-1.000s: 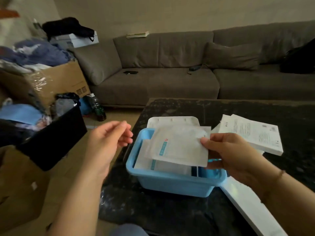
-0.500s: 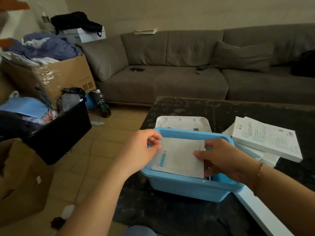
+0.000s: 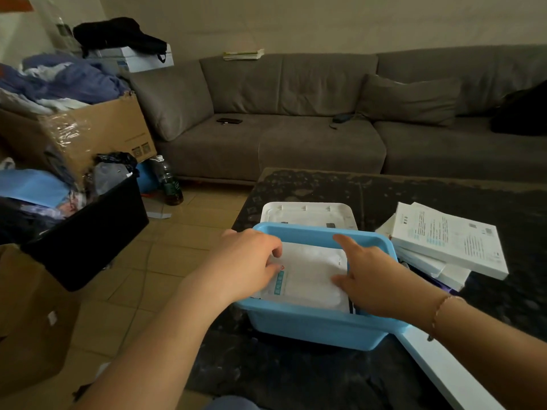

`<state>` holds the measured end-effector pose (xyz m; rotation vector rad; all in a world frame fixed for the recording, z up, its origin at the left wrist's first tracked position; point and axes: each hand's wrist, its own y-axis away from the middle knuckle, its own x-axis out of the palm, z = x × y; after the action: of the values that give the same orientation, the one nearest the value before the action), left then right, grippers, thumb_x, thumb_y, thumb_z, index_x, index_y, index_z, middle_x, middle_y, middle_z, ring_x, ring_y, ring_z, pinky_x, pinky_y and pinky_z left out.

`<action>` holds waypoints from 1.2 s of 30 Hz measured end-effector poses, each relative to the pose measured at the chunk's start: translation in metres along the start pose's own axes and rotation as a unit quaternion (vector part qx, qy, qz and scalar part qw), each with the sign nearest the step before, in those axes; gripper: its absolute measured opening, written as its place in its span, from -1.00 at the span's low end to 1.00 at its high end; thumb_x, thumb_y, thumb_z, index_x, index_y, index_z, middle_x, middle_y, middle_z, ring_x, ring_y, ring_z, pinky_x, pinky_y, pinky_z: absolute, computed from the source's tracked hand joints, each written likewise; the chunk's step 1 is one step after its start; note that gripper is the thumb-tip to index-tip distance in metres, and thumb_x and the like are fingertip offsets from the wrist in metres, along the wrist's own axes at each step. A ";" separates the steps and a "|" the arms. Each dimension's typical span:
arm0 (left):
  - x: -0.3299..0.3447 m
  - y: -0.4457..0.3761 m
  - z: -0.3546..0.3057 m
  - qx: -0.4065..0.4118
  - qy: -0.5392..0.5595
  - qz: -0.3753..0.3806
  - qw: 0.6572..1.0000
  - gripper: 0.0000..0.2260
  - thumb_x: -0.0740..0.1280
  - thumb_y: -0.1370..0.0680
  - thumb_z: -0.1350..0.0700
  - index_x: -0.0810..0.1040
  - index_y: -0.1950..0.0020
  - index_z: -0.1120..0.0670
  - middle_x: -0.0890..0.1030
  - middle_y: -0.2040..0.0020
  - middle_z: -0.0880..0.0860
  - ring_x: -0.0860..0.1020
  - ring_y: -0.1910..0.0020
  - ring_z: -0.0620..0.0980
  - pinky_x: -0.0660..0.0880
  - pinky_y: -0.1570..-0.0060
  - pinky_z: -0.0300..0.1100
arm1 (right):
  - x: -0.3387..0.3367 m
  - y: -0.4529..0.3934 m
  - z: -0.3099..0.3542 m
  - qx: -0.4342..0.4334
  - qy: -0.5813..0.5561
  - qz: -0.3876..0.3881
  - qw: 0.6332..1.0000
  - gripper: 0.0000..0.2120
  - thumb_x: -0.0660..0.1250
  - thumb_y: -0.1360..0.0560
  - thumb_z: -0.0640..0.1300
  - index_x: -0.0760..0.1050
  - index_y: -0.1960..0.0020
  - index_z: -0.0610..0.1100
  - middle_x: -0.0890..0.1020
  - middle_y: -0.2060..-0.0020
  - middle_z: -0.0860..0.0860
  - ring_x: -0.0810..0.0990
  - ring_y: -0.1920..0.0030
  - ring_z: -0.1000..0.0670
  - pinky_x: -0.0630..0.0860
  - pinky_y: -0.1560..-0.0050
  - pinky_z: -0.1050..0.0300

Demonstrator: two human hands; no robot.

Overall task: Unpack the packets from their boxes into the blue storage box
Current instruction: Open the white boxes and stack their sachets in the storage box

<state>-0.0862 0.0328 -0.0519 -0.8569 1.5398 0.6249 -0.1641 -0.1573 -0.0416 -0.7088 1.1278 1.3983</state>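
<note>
The blue storage box (image 3: 310,327) stands on the dark table near its left edge. White packets (image 3: 310,273) with a teal stripe lie flat inside it. My left hand (image 3: 248,264) rests on the left side of the top packet with its fingers bent down onto it. My right hand (image 3: 367,279) presses on the packet's right side, index finger stretched toward the far rim and thumb on the packet. A stack of flat white boxes (image 3: 447,244) lies right of the storage box.
The box's white lid (image 3: 307,214) lies just behind it. A long white strip (image 3: 444,371) runs along the table's near right. A black bin (image 3: 88,238) and cardboard boxes (image 3: 97,134) crowd the floor at left. A grey sofa (image 3: 296,113) stands behind.
The packet my right hand held above the box now lies flat inside it. My left hand came across onto the packet, and both hands now press it down.
</note>
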 end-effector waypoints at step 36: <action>0.012 0.008 -0.007 -0.048 0.066 -0.146 0.986 -0.90 0.32 -0.59 0.00 0.58 0.09 -0.05 0.55 0.34 -0.15 0.50 0.42 -0.16 0.30 0.45 -0.38 | -0.014 0.009 0.000 0.231 -0.538 0.119 0.802 -0.47 0.31 -0.58 -0.18 0.22 -0.49 -0.13 0.44 -0.34 -0.14 0.40 -0.37 -0.17 0.29 -0.45 -0.15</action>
<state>-0.0966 0.0298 -0.0634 -1.1910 1.4729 0.4380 -0.1701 -0.1620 -0.0270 0.5907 0.5602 1.3212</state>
